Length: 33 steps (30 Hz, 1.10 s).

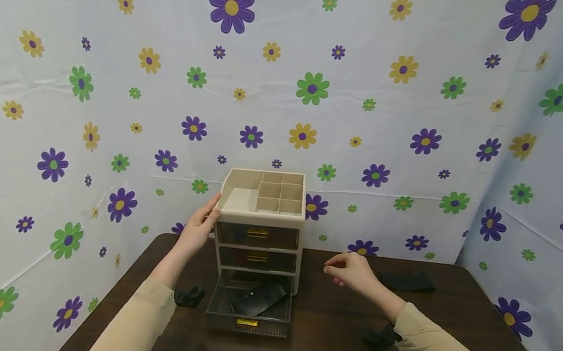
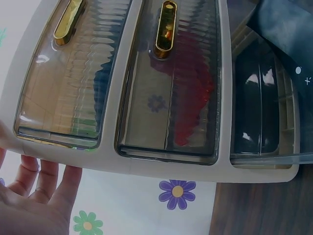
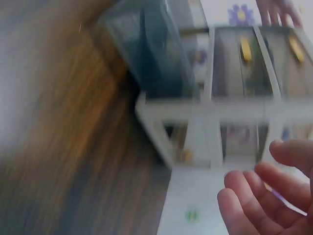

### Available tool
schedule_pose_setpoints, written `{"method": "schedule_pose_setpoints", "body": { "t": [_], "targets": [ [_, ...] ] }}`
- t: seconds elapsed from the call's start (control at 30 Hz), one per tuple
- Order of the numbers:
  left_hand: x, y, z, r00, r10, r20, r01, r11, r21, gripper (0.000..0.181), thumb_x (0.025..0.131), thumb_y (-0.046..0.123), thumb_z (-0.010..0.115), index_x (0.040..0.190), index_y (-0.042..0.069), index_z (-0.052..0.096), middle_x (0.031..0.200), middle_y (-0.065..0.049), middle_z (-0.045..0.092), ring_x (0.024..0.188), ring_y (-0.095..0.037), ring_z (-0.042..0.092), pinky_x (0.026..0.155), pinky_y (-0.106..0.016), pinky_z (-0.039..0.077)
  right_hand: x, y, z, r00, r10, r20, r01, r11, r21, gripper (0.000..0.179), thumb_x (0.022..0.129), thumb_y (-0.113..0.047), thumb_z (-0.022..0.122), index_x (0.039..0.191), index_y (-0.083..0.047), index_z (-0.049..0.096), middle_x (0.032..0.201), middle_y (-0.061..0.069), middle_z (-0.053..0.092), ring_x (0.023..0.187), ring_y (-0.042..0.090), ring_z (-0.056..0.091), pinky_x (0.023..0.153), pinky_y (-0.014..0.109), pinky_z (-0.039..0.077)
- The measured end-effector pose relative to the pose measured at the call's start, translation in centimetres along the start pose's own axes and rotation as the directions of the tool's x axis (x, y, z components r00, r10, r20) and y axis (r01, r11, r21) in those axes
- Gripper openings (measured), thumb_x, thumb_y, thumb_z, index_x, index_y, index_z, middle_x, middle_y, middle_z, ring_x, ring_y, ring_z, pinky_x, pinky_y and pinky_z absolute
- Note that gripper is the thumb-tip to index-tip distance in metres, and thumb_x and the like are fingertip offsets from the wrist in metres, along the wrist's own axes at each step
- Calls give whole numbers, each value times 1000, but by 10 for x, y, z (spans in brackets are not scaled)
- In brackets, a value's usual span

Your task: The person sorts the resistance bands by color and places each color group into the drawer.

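Note:
A cream desktop drawer organizer [image 1: 262, 219] stands on the table, its top split into compartments. My left hand [image 1: 201, 221] grips its upper left edge, thumb at the front corner and fingers along the side wall; those fingers [image 2: 49, 178] show in the left wrist view. The bottom drawer [image 1: 214, 304], clear with a gold handle, is pulled out. A dark, flat, glossy item [image 1: 259, 299] of unclear kind lies inside it. To the right of the organizer, my right hand [image 1: 354, 272] is in the air, fingers loosely bent and holding nothing.
Two upper drawers are shut; something red [image 2: 190, 103] shows in the middle one, blue and green in the top one. A folded black item [image 1: 407, 281] lies at the right on the dark table [image 1: 330, 343]. A flower-print cloth [image 1: 350, 119] hangs behind.

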<state>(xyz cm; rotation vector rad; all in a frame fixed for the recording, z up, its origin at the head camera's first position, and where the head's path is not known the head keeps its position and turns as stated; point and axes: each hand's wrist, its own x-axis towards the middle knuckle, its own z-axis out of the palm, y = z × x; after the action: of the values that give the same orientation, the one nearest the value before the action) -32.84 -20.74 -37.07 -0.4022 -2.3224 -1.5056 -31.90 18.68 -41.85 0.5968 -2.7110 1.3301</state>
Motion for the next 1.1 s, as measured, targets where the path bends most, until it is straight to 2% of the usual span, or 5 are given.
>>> {"method": "schedule_pose_setpoints", "body": {
  "t": [0.37, 0.53, 0.8, 0.97, 1.1],
  "targets": [
    [-3, -1, 2, 1000, 15, 9, -15, 999, -33, 51, 105, 29, 44, 153, 21, 30, 155, -15, 29, 116, -37, 49, 90, -53, 49, -21, 62, -88, 990, 119, -76, -116, 992, 43, 39, 94, -24, 65, 117, 9, 65, 101, 20, 69, 70, 19, 67, 60, 32, 56],
    [-2, -2, 2, 1000, 24, -4, -24, 1000, -5, 51, 105, 29, 42, 153, 19, 30, 154, -16, 30, 115, -37, 49, 89, -50, 50, -25, 83, -110, 988, 132, -81, -127, 990, 63, 43, 96, -24, 62, 121, 11, 61, 109, 25, 66, 80, 24, 68, 69, 37, 57],
    [0, 1, 2, 999, 35, 0, -35, 999, -11, 51, 105, 28, 43, 153, 19, 30, 155, -17, 29, 117, -39, 49, 90, -54, 49, -28, 115, -134, 979, 134, -154, -141, 990, -33, 50, 97, -30, 60, 125, 11, 58, 117, 29, 62, 95, 35, 65, 75, 43, 56],
    [1, 2, 2, 999, 35, 0, -35, 999, -24, 51, 105, 30, 44, 153, 21, 30, 155, -15, 28, 118, -39, 49, 90, -55, 48, -31, 137, -142, 949, 171, -266, -209, 970, -121, 52, 99, -36, 55, 126, 9, 59, 121, 31, 59, 102, 42, 59, 80, 50, 52],
    [-2, 1, 2, 1000, 28, 2, -28, 999, -28, 51, 105, 30, 43, 154, 21, 30, 155, -15, 28, 118, -38, 48, 91, -55, 48, -35, 151, -144, 914, 215, -345, -262, 960, -96, 53, 99, -35, 53, 125, 10, 58, 126, 34, 54, 110, 48, 52, 85, 56, 47]
  ]
}}
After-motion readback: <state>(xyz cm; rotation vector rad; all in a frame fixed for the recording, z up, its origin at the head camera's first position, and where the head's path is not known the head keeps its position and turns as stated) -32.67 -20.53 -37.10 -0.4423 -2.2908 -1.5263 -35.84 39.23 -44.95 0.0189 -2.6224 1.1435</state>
